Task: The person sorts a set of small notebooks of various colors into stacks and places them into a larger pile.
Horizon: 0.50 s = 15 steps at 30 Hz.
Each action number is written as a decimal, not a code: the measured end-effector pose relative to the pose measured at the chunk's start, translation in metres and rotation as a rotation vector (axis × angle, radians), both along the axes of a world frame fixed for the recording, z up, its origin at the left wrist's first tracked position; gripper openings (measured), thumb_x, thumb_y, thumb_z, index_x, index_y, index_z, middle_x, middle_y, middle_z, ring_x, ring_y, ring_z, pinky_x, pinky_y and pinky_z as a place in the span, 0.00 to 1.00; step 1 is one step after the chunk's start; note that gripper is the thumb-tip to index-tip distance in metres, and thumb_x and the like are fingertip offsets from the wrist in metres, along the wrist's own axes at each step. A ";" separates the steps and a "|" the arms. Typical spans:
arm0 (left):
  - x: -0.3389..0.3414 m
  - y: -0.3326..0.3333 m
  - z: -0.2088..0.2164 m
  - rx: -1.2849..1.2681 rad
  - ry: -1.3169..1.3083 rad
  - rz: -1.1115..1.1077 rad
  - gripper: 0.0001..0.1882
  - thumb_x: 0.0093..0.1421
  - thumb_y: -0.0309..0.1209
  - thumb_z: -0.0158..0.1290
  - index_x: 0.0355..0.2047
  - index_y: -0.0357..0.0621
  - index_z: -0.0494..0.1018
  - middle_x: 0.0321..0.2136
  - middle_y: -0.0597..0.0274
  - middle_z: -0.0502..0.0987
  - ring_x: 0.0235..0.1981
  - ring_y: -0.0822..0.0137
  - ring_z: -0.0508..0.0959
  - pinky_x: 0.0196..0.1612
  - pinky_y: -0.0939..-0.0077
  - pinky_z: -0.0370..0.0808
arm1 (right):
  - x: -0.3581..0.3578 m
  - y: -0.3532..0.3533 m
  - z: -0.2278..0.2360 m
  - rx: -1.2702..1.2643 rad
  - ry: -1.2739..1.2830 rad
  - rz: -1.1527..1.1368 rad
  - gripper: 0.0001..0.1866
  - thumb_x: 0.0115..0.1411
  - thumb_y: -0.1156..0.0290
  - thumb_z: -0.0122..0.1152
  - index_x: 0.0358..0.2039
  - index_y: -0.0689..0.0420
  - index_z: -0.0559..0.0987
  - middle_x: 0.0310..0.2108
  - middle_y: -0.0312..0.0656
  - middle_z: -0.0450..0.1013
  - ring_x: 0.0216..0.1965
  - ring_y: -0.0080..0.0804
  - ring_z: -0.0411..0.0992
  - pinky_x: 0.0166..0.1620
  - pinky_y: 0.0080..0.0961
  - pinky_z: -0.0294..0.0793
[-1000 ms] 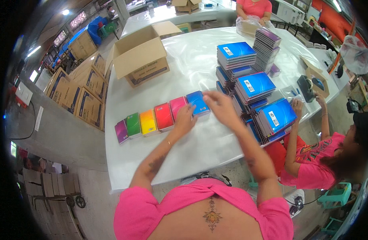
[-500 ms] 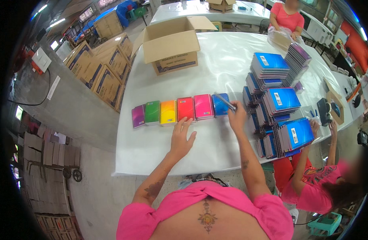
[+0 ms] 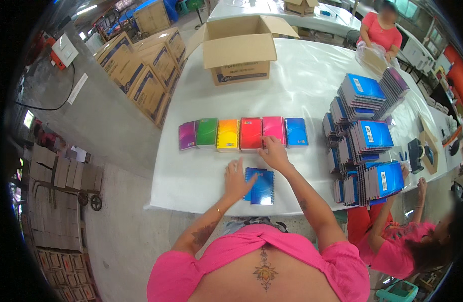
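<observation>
A row of small spiral notebooks in stacks crosses the white table: purple (image 3: 188,136), green (image 3: 207,132), yellow (image 3: 228,135), red (image 3: 251,134), pink (image 3: 273,127) and blue (image 3: 296,132). Closer to me lie two overlapping blue notebooks (image 3: 263,189), one partly over the other. My left hand (image 3: 236,180) is open, fingers spread, its thumb side at the left edge of this pair. Nothing is held in my right hand (image 3: 275,155); its fingers are apart, with the tips at the near edge of the pink stack, beside the red one.
An open cardboard box (image 3: 241,73) stands at the far side. Tall piles of blue-covered notebooks (image 3: 374,136) rise on the right. One co-worker (image 3: 381,30) sits at the far right, another (image 3: 407,241) at the near right. Closed cartons (image 3: 148,95) are stacked left of the table.
My right hand has let go of the notebook it held over the blue stack and moved left to the pink stack. Two blue notebooks now lie near me; my left hand has come beside them.
</observation>
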<state>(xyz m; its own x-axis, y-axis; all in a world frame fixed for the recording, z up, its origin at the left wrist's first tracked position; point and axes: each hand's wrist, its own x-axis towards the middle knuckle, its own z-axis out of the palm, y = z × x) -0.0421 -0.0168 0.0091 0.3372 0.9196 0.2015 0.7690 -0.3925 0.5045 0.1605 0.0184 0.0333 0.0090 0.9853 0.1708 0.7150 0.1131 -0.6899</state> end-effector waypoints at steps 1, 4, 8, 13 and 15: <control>-0.006 0.020 -0.002 0.031 -0.084 0.021 0.41 0.53 0.38 0.62 0.64 0.36 0.59 0.57 0.39 0.64 0.59 0.41 0.63 0.60 0.47 0.62 | -0.005 0.007 -0.002 0.038 -0.085 -0.054 0.30 0.53 0.66 0.68 0.56 0.56 0.72 0.54 0.52 0.69 0.57 0.49 0.68 0.56 0.44 0.69; -0.037 0.081 0.014 0.240 0.080 0.043 0.38 0.54 0.34 0.60 0.64 0.37 0.60 0.63 0.41 0.60 0.63 0.41 0.61 0.64 0.49 0.60 | -0.018 0.007 -0.007 0.199 -0.339 -0.048 0.30 0.52 0.66 0.68 0.56 0.55 0.72 0.58 0.50 0.68 0.59 0.46 0.66 0.59 0.47 0.66; -0.081 0.132 0.006 0.293 0.464 0.059 0.32 0.56 0.26 0.51 0.63 0.39 0.62 0.63 0.45 0.64 0.64 0.48 0.63 0.64 0.48 0.59 | -0.028 0.010 -0.022 0.370 -0.507 0.030 0.27 0.53 0.69 0.66 0.55 0.53 0.74 0.60 0.45 0.68 0.60 0.42 0.66 0.63 0.49 0.60; -0.117 0.151 0.000 0.309 0.268 -0.094 0.26 0.59 0.22 0.46 0.60 0.39 0.66 0.49 0.47 0.77 0.49 0.50 0.76 0.52 0.54 0.71 | -0.025 0.018 -0.014 0.425 -0.292 0.073 0.20 0.54 0.73 0.63 0.49 0.52 0.79 0.51 0.41 0.75 0.55 0.41 0.71 0.58 0.45 0.66; -0.106 0.135 0.044 0.276 0.170 -0.071 0.25 0.60 0.22 0.45 0.59 0.41 0.68 0.45 0.48 0.80 0.42 0.50 0.80 0.45 0.56 0.75 | -0.021 -0.002 0.019 0.480 -0.119 0.003 0.18 0.54 0.74 0.62 0.48 0.52 0.80 0.48 0.40 0.77 0.52 0.41 0.73 0.55 0.44 0.68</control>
<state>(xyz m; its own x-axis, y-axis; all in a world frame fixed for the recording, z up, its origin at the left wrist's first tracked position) -0.1486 0.1179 0.0527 0.4489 0.8111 0.3749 0.7989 -0.5523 0.2383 0.1397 0.0159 0.0521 -0.0410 0.7951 0.6051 0.7851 0.4002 -0.4727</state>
